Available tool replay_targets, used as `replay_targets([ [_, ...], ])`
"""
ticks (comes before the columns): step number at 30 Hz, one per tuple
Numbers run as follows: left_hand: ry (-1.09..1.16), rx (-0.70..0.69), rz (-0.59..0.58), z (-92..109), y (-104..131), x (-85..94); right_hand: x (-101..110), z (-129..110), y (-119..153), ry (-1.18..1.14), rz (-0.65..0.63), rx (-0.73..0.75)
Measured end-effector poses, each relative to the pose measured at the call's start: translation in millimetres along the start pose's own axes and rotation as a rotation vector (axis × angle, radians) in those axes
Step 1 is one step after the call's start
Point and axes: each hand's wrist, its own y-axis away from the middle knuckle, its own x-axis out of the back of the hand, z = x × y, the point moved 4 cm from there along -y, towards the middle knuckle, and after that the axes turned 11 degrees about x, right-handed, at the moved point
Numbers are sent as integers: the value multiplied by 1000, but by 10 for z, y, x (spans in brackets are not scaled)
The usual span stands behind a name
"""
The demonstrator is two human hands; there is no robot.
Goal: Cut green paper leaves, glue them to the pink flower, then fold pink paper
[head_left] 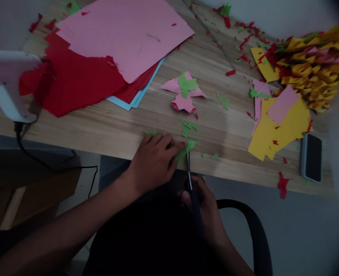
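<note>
At the table's front edge my left hand (pixel 158 159) pinches a small piece of green paper (pixel 182 154) between thumb and forefinger. My right hand (pixel 203 197) grips dark-handled scissors (pixel 189 174), their blades pointing away from me and meeting the green paper. Green paper scraps (pixel 187 128) lie just beyond my fingers. Farther back rests a pink paper flower (pixel 183 104) with a green cross-shaped piece (pixel 186 82) on top. Part of the scissor handles is hidden in my right hand.
Pink sheets (pixel 129 34) overlap red paper (pixel 80 82) and blue sheets (pixel 129 104) at back left. A white glue gun (pixel 8 76) with a black cord stands left. To the right are yellow paper pieces (pixel 287 122), a phone (pixel 311 157) and a yellow folded-paper bundle (pixel 316 69).
</note>
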Motion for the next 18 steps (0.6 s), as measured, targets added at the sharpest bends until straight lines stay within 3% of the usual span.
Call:
replay_targets([
  [18,100,62,18,-49,46,-3,51,-106,-95,33,-11,-98],
])
